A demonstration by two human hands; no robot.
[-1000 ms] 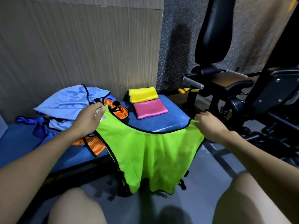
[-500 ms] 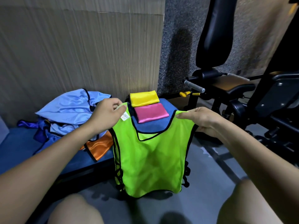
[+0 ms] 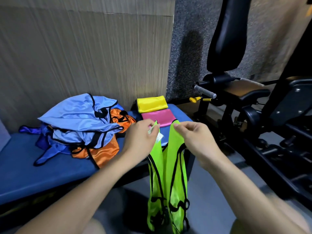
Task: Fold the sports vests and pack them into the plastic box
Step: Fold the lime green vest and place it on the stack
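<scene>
A lime green vest with black trim hangs in front of me, folded lengthwise down the middle. My left hand pinches one shoulder strap by its white label, and my right hand pinches the other strap, the two hands close together. On the blue bench lie a folded yellow vest and a folded pink vest. A loose heap of light blue vests and orange vests sits at the left. No plastic box is in view.
A wood-grain wall stands behind the bench. A black gym machine with seat, padded back and handle fills the right side. Grey floor lies below the hanging vest. My bare knees show at the bottom edge.
My hands have come together from wide apart, bringing the two shoulder straps side by side. The green vest went from spread flat to doubled lengthwise and now hangs narrower.
</scene>
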